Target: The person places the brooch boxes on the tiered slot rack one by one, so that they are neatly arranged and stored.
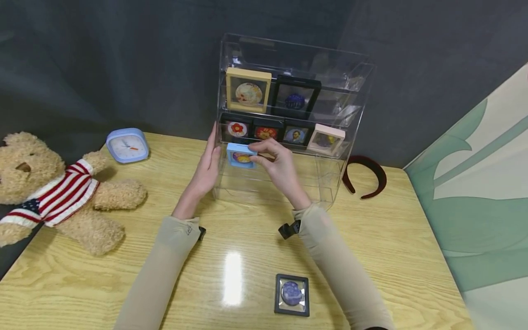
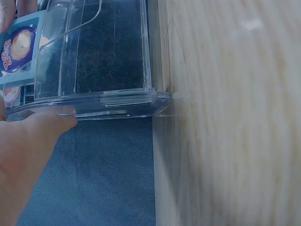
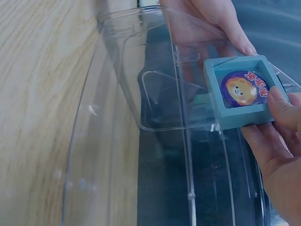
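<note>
A clear acrylic display stand with stepped shelves stands at the back of the table. My right hand pinches a small light blue frame by its right side, at the stand's lower left shelf. Inside that frame sits a round purple badge with a yellow cartoon face. My left hand rests along the stand's left side, its fingers straight; the left wrist view shows the thumb against the clear wall. Whether the blue frame touches the shelf I cannot tell.
Upper shelves hold several framed badges, among them a yellow frame and a pink frame. A black frame lies on the table in front. Left are a teddy bear and blue clock; right, a dark red headband.
</note>
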The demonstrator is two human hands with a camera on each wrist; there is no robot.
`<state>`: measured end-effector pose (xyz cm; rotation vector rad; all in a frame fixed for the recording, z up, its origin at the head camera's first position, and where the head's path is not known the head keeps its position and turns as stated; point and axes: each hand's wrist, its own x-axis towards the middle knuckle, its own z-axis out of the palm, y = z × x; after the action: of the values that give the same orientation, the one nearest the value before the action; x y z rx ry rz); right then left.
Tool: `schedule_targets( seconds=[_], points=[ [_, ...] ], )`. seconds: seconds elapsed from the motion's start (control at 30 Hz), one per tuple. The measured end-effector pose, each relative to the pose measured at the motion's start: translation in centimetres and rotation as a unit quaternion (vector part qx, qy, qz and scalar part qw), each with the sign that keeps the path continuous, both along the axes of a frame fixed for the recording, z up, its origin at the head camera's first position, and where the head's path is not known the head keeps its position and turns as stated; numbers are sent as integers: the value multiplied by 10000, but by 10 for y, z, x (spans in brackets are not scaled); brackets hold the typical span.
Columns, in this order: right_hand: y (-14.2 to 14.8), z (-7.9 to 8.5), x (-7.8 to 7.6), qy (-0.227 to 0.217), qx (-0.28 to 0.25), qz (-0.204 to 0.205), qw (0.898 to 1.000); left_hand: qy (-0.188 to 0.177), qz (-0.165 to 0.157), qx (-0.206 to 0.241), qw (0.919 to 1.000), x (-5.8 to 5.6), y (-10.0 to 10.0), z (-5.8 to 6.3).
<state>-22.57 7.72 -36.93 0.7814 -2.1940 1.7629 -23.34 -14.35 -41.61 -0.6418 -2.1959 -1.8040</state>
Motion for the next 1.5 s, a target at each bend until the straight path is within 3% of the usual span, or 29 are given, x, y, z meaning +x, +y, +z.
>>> schedule_targets(
  seconds=[0.67, 1.13, 1.5],
  points=[
    [-4, -17, 0, -189, 148, -33, 9997, 101, -104, 107, 9998, -2, 3, 1],
    [-11, -19, -2, -151, 215, 57, 9996, -189, -42, 53, 9998, -1, 1, 3],
    [-13, -20, -1, -263, 116, 157, 9995, 70, -66, 204, 9997, -1, 0, -1]
  ],
)
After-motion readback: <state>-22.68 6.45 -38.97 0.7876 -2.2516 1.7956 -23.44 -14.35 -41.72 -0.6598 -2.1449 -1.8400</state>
